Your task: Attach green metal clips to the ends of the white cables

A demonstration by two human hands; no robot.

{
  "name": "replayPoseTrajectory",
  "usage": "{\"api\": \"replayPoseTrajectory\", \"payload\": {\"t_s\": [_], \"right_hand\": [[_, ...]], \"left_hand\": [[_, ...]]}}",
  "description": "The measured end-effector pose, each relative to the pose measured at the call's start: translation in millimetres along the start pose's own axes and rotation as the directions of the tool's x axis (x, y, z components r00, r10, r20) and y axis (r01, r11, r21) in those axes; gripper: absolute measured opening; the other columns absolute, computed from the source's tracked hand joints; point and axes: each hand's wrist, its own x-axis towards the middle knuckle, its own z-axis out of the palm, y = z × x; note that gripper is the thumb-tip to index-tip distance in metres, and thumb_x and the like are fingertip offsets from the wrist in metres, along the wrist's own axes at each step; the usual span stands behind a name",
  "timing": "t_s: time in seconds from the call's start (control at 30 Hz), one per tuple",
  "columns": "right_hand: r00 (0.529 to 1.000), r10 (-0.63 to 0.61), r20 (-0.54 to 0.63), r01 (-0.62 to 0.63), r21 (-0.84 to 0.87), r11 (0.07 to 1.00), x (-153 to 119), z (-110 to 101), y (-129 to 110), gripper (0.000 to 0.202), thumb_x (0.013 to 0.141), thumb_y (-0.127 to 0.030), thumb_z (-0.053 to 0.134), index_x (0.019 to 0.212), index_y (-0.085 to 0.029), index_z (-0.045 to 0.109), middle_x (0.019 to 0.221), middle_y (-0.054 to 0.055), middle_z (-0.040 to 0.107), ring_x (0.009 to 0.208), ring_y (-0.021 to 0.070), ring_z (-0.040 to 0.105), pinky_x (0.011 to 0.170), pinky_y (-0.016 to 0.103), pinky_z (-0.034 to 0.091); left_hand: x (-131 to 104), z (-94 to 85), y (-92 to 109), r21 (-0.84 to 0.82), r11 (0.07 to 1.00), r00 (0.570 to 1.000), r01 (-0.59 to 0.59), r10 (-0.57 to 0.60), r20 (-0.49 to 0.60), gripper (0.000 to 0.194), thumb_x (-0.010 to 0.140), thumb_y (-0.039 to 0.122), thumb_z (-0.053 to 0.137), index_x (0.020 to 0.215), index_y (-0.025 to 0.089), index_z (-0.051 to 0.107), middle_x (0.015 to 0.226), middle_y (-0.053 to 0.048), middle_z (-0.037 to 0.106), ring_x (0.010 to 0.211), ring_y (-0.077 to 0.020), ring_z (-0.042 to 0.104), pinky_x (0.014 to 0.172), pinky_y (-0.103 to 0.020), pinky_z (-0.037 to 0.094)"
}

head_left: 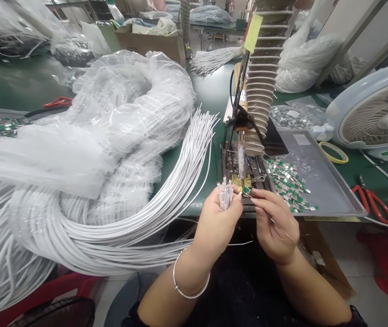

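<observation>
My left hand (217, 225) is closed around a small bundle of white cables (226, 193) whose cut ends point up. At its thumb and forefinger shows a small yellowish tip. My right hand (277, 223) pinches a thin length of solder wire (284, 232) that runs back across the palm. Between the fingertips of both hands sits a small green circuit board (246, 190); which fingers bear it I cannot tell. Just above it a soldering iron (241, 159) points down from its stand. Under the iron lies a yellowish sponge-like pad (240, 180), partly hidden by my hands.
A grey tray (333, 195) on the right carries many small circuit boards (289, 184). Beyond are red-handled pliers (373, 202), a tape roll (333, 152) and a fan (378, 109). A ribbed duct (265, 72) rises behind the iron. Long white cables (139, 218) and plastic-wrapped coils (122, 100) fill the left.
</observation>
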Motion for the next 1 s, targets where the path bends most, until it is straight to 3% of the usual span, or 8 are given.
{"api": "replayPoseTrajectory", "payload": {"t_s": [0.2,1.0], "right_hand": [[1.000,0.015,0.011,-0.015,0.008,1.000,-1.3,-0.7,1.3,0.026,0.081,-0.005,0.053,0.102,-0.020,0.062,0.100,0.009,0.067,0.092,0.0209,0.066,0.078,0.039,0.057],[1.000,0.022,0.009,-0.022,0.006,1.000,0.1,-1.8,0.5,0.024,0.082,-0.008,0.053,0.101,-0.020,0.062,0.098,0.009,0.068,0.091,0.0211,0.066,0.076,0.038,0.057]], "left_hand": [[-0.2,-0.8,-2.4,-0.022,0.999,0.999,0.029,-0.028,0.018,0.007,0.082,0.024,0.056,0.086,0.018,0.056,0.058,0.008,0.043,0.045,-0.0038,0.031,0.043,-0.015,0.028],[-0.3,1.0,1.7,-0.015,0.999,1.000,0.028,-0.028,-0.001,0.008,0.079,0.023,0.057,0.085,0.018,0.056,0.058,0.008,0.043,0.046,-0.0049,0.032,0.051,-0.018,0.034]]}}
